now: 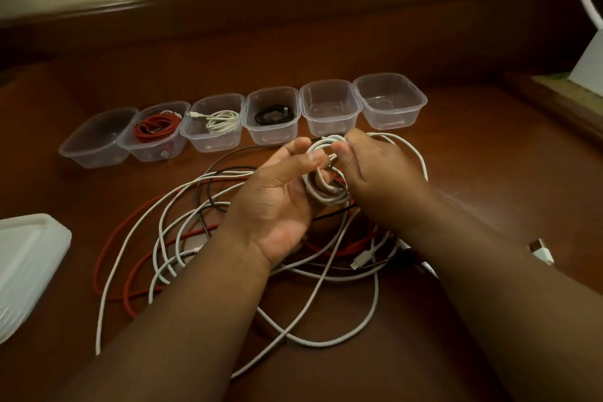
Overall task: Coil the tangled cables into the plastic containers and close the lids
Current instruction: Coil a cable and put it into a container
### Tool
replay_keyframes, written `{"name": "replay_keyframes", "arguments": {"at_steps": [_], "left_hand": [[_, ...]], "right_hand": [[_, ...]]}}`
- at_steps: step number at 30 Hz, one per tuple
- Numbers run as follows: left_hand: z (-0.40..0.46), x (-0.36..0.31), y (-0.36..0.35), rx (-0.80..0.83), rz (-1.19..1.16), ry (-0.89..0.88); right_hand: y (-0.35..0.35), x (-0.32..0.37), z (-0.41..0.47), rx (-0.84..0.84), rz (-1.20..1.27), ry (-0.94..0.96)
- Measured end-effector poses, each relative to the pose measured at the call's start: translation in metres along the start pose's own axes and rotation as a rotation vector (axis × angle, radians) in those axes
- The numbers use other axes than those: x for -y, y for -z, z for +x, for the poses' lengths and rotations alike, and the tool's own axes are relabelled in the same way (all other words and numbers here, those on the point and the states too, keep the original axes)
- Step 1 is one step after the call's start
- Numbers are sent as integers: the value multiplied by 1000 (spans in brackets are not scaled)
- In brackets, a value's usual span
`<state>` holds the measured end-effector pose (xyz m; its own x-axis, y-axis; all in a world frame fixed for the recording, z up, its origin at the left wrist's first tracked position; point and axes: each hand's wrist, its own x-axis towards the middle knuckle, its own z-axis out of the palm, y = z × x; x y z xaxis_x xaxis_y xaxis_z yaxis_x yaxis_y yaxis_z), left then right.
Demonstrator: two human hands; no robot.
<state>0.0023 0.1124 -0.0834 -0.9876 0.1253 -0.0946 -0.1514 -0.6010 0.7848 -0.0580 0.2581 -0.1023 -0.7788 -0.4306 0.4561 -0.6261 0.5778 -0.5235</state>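
One white cable (326,179), thin and smooth, wound in a small coil; we see left hand (277,196) and right hand (375,173) fingers gripping it above the tangled cables (228,254), near the six lidless containers (329,111).

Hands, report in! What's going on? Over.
Left hand and right hand winding white coil. Three containers filled. Loose tangle underneath, trailing.

Stack of lids (29,271) cut by left edge; tangled cables (202,238) partly under forearms.
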Motion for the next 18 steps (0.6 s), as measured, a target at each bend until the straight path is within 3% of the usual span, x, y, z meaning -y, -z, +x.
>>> {"name": "replay_keyframes", "arguments": {"at_steps": [4, 9, 12, 16, 18], "left_hand": [[1, -1, -2, -23, 184, -102], [1, 3, -3, -291, 804, -364], [2, 1, 4, -365, 1067, -497], [0, -5, 6, -399, 1168, -490], [0, -7, 5, -390, 1109, -387]], "right_hand": [[-1, 0, 0, -6, -14, -13], [1, -1, -1, -97, 2, 5], [5, -3, 0, -101, 14, -5], [9, -7, 0, -71, -38, -4], [10, -8, 0, -73, -64, 4]]}}
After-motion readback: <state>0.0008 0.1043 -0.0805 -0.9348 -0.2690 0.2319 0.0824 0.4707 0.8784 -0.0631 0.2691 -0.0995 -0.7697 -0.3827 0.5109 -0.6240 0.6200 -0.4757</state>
